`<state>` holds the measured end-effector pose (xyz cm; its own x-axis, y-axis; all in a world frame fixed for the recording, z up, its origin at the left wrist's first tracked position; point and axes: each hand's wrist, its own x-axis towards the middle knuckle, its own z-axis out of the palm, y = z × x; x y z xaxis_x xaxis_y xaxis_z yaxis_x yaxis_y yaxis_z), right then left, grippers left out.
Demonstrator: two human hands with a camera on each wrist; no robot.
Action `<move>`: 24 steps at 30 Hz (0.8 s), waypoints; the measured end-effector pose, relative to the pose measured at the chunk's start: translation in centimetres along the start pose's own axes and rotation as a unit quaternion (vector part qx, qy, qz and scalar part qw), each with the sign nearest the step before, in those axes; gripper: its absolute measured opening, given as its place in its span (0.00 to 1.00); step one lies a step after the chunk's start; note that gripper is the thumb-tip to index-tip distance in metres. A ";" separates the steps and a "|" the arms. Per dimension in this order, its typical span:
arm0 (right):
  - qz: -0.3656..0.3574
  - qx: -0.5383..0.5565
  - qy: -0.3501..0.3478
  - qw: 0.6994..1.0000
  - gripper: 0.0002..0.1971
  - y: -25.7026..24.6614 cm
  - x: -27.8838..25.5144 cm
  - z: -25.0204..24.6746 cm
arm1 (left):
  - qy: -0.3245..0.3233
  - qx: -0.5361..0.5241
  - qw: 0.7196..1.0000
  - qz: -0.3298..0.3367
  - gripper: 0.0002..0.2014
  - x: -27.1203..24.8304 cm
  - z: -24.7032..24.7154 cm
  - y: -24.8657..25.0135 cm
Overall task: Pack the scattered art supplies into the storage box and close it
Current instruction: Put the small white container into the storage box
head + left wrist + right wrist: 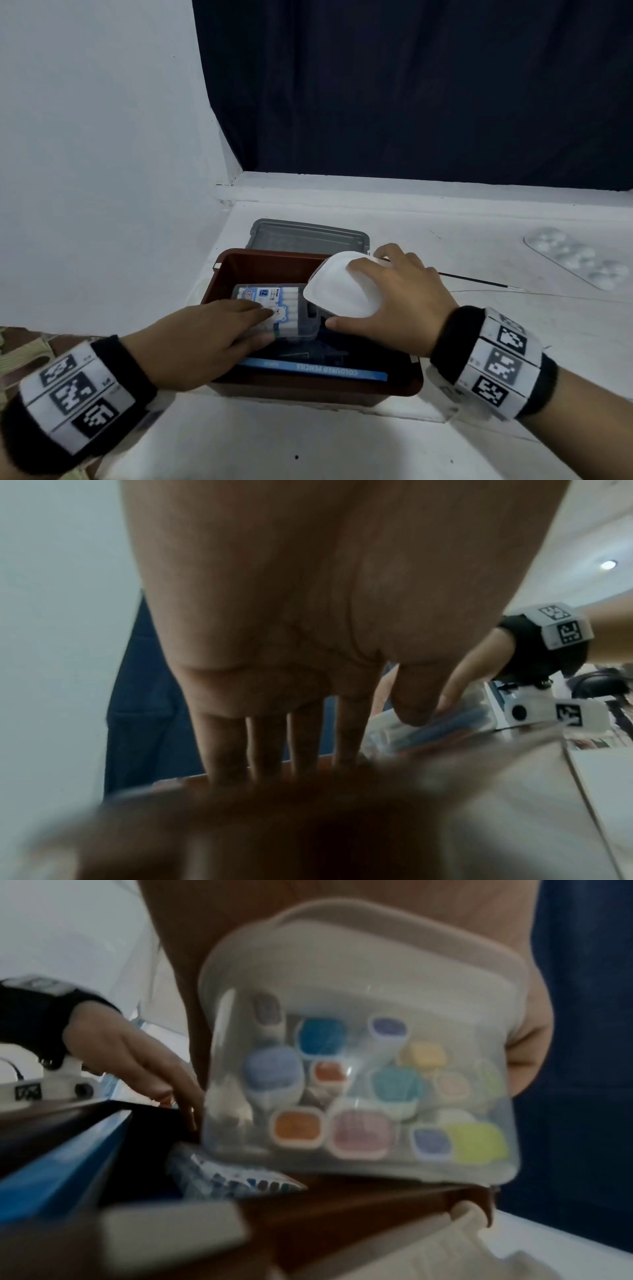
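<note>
The right hand (397,291) grips a marker tub (342,286) over the brown storage box (260,265) while the flat left hand (205,337) steadies the crayon pack (274,301) to make room.

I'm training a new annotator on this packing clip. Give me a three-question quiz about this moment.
1. True or false: the grey lid is already on the brown storage box.
2. Which hand grips the clear tub of markers? A) left B) right
3. Fill in: the left hand rests on a pack of ___ inside the box.

Key: 1 false, it lies behind the box. 2 B, the right hand. 3 the marker pack, so "markers".
</note>
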<state>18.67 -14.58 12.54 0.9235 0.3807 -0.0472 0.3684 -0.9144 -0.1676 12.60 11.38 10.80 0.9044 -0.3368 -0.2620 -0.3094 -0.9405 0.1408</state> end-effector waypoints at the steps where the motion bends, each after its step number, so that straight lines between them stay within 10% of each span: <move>1: -0.012 -0.021 0.000 1.000 0.43 -0.3 0.1 0.2 | 0.014 -0.012 1.000 -0.003 0.35 -0.2 0.4 0.3; 6: -0.031 -0.167 -0.016 0.985 0.40 -1.5 1.1 0.9 | 0.026 -0.066 0.997 -0.008 0.57 -0.1 3.2 0.5; 10: -0.016 -0.210 -0.012 0.978 0.38 -1.6 1.6 0.7 | 0.040 -0.024 0.999 -0.014 0.31 -0.1 3.8 0.2; 24: -0.156 -0.094 -0.192 0.964 0.46 1.6 0.7 0.4 | 0.104 -0.044 0.991 -0.073 0.35 0.4 5.8 0.3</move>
<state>19.85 -15.79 11.88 0.6709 0.6306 -0.3901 0.6676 -0.7426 -0.0522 11.21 10.69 5.21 0.9814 -0.1720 -0.0850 -0.1521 -0.9677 0.2012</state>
